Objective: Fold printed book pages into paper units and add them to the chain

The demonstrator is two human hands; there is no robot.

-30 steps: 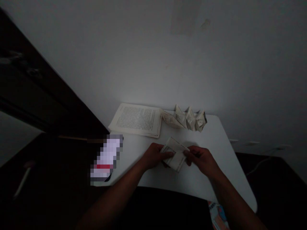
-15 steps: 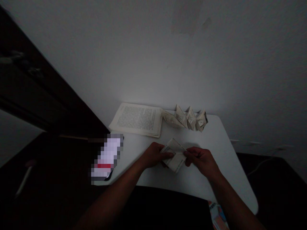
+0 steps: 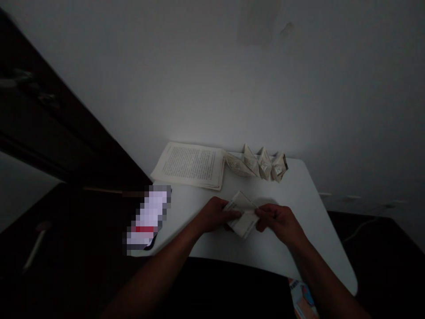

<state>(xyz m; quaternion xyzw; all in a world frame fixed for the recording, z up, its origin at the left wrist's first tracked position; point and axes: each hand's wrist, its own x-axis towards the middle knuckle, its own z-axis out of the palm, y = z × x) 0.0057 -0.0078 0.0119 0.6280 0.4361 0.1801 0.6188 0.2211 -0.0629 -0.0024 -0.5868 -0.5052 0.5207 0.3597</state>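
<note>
Where both hands meet: folded printed paper [image 3: 245,217], centre of frame, low over table [image 3: 299,195], one corner tilted up; touching table or not, can't tell.
Left hand [image 3: 214,215]: fingers pinching paper's left edge, thumb on top.
Right hand [image 3: 278,220]: fingers pressed together, pinching paper's right edge.
Upper mid of frame: open printed pages [image 3: 191,165] flat at table's far edge, by wall.
Right of pages: row of folded paper pieces [image 3: 264,165], standing side by side, touching.
Left edge of table: pixelated patch [image 3: 148,217], unreadable.
Light: dim; fingertip detail hard to make out.
</note>
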